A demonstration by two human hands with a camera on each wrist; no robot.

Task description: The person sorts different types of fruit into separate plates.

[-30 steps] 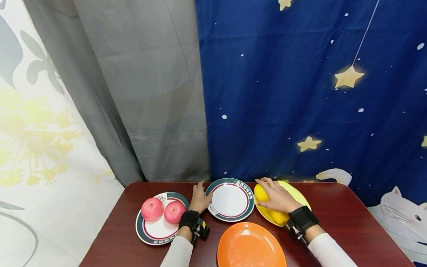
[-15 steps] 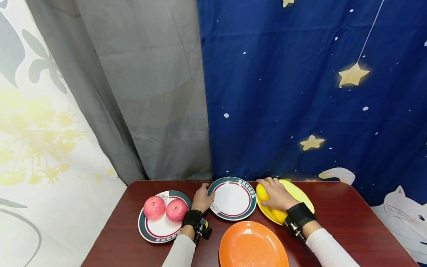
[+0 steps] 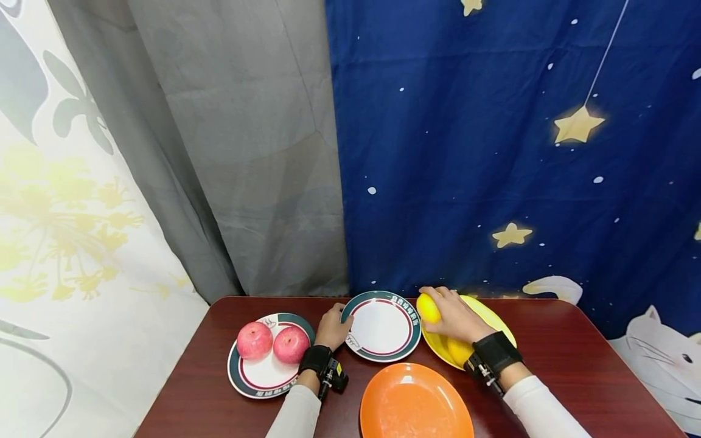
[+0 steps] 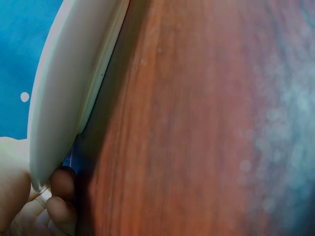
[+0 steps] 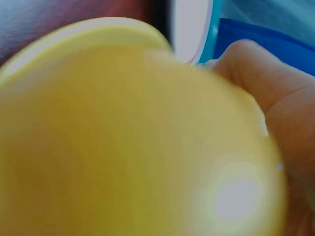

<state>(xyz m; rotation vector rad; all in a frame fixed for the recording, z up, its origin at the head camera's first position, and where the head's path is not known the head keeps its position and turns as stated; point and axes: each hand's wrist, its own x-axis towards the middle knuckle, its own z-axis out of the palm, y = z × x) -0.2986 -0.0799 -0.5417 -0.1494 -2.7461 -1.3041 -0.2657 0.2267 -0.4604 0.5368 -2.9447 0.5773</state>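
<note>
My left hand (image 3: 333, 327) pinches the left rim of a white plate with a green border (image 3: 379, 328). In the left wrist view the thumb lies on one side of the plate's edge and curled fingers (image 4: 63, 211) tuck under the other. My right hand (image 3: 456, 317) grips a smooth yellow lemon (image 3: 428, 308) above the left rim of a yellow plate (image 3: 490, 316). A second lemon (image 3: 459, 351) lies on that plate, partly beneath the hand. The near lemon (image 5: 133, 147) fills much of the right wrist view, with part of the hand along its right side.
Two pink apples (image 3: 254, 340) sit on another green-bordered plate (image 3: 237, 376) at the left. An orange plate (image 3: 416, 401) lies at the near middle of the dark red table (image 3: 569, 371). Grey and blue curtains (image 3: 465, 152) hang behind the table's far edge.
My left hand's fingers have gone from spread beside the green-bordered plate to closed around its rim. My right hand has raised one lemon slightly, up and left from the yellow plate.
</note>
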